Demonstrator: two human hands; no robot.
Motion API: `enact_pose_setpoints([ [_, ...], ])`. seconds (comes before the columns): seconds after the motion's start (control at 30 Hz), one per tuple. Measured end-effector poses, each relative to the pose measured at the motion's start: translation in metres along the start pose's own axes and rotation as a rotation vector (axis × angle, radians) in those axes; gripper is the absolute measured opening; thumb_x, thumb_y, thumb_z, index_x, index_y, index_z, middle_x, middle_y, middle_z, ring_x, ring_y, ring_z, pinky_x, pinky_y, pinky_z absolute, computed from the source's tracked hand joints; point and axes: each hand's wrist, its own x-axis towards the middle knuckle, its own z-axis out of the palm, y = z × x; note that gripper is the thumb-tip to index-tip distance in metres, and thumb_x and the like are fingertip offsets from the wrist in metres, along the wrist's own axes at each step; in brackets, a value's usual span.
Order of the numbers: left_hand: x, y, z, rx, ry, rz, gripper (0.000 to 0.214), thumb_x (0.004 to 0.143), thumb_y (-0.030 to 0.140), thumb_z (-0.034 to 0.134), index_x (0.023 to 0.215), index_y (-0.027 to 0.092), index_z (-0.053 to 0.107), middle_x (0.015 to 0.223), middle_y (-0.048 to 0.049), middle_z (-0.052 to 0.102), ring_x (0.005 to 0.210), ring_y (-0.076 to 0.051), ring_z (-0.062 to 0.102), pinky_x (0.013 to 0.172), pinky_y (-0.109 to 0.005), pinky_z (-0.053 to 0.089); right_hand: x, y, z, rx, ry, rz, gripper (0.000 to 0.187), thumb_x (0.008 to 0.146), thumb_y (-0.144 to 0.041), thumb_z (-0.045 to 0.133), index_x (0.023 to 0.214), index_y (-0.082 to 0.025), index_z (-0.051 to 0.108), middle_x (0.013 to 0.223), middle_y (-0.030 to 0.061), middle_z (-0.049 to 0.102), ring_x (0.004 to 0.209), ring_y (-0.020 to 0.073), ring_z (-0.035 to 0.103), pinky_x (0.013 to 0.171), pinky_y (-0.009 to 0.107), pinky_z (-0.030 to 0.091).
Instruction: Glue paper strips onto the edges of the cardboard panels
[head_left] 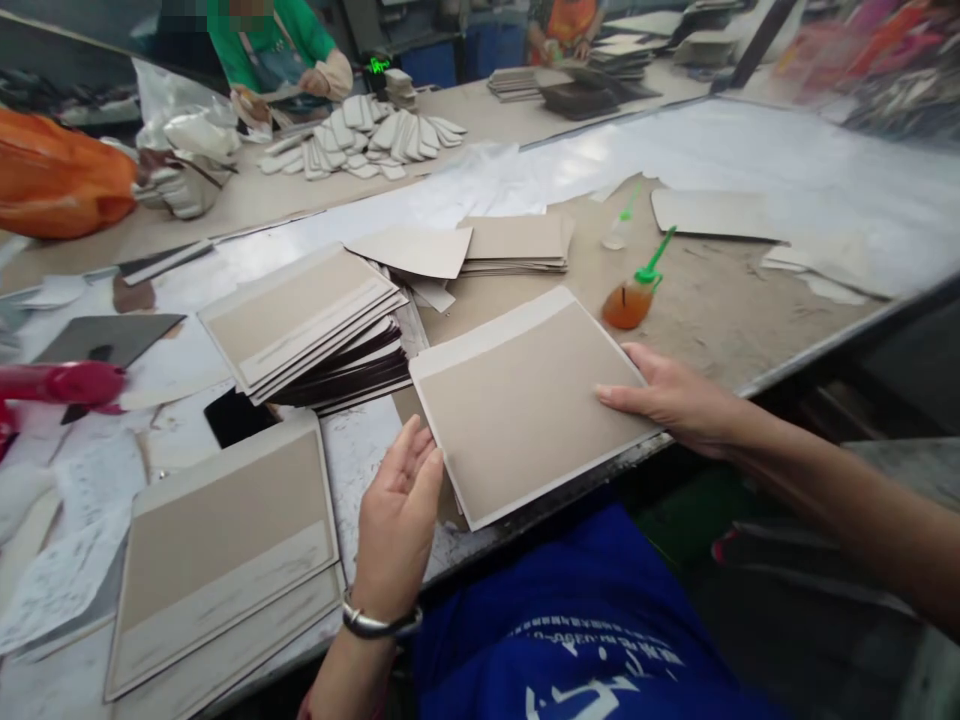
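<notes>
Steadies card [525,410] flat at desk's [712,300] near edge, long axis left-right, white strip [480,335] pointing away; left hand [397,520] fingers open against its left edge, right hand [675,400] fingers extended over right corner, grip unclear.

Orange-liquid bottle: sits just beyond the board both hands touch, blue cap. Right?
No: the head view shows a green cap on the orange-liquid bottle, not blue. The rest stands: it sits just beyond the board that the left hand and right hand touch.
</notes>
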Motion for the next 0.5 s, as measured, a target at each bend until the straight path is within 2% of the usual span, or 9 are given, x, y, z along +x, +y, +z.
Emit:
enact_pose_setpoints([
  [0.07,-0.004,-0.007,-0.001,0.270,-0.002,0.188,0.057,0.077,0.037,0.057,0.128,0.019,0.040,0.132,-0.0093,0.047,0.120,-0.020,0.044,0.105,-0.037,0.030,0.000,-0.001,0.001,0.019,-0.006,0.011,0.043,0.069,-0.030,0.067,0.106,-0.017,0.048,0.096,0.0060,0.062,0.081,0.0201,0.060,0.067,0.029,0.051],
  [0.17,-0.011,-0.018,-0.002,0.660,-0.085,0.516,0.069,0.071,0.044,0.061,0.131,0.021,0.035,0.141,-0.0101,0.034,0.128,-0.025,0.032,0.108,-0.045,0.023,0.001,-0.002,0.002,0.062,-0.027,0.012,0.040,0.070,-0.027,0.066,0.104,-0.017,0.047,0.095,0.0049,0.062,0.080,0.0187,0.060,0.065,0.028,0.051],
  [0.27,-0.014,-0.027,-0.005,0.864,-0.211,0.732,0.073,0.071,0.042,0.062,0.134,0.023,0.030,0.143,-0.0110,0.028,0.132,-0.028,0.022,0.107,-0.050,0.020,0.000,0.000,0.002,0.103,-0.058,0.011,0.038,0.071,-0.025,0.065,0.102,-0.017,0.046,0.094,0.0039,0.062,0.080,0.0178,0.061,0.066,0.027,0.051],
  [0.37,-0.013,-0.034,-0.008,0.916,-0.247,0.846,0.064,0.076,0.030,0.058,0.133,0.025,0.031,0.141,-0.0096,0.032,0.130,-0.026,0.026,0.108,-0.048,0.021,0.000,0.000,0.002,0.132,-0.085,0.012,0.039,0.071,-0.024,0.065,0.103,-0.017,0.045,0.096,0.0039,0.063,0.082,0.0181,0.061,0.069,0.028,0.051],
  [0.5,-0.010,-0.039,-0.010,0.913,-0.248,0.879,0.066,0.076,0.028,0.059,0.134,0.028,0.029,0.142,-0.0081,0.031,0.129,-0.027,0.029,0.107,-0.047,0.024,0.001,-0.006,0.000,0.026,-0.088,0.025,0.039,0.072,-0.026,0.063,0.105,-0.015,0.045,0.097,0.0055,0.063,0.085,0.0191,0.060,0.069,0.027,0.051],
])
